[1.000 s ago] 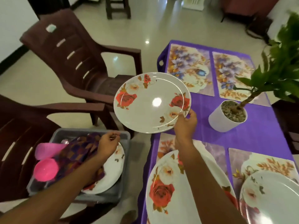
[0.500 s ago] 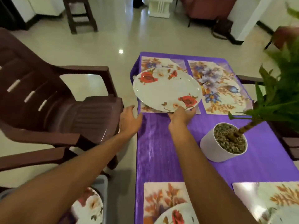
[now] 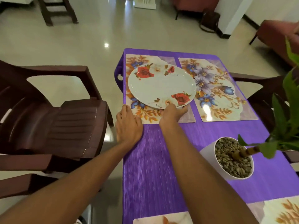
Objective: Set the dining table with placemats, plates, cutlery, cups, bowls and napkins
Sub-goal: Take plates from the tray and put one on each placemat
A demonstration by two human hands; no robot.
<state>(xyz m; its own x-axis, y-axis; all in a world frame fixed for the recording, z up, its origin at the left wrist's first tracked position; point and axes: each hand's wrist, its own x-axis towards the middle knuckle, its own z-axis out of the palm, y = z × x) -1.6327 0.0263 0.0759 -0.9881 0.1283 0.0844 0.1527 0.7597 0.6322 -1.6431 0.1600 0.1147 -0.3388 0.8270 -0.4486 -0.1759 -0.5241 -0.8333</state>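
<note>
Okay, right hand (image 3: 172, 113) grips the floral plate (image 3: 161, 86) with fingers curled round its 6 o'clock rim, a near-edge hold that lets it go down flat and centred on the far-left placemat (image 3: 145, 116). Plate is over that mat, slightly tilted; can't quite tell if the far rim touches it yet. Left hand (image 3: 128, 126) at 8 o'clock of the plate lies flat on the purple tablecloth (image 3: 153, 167), fingers straight, tips at the mat's near corner, I'd judge to brace the reach or pin the mat. Second placemat (image 3: 226, 97) at 3 o'clock looks like the next plate's spot. Plant pot (image 3: 208, 156) at 5 o'clock, well apart
</note>
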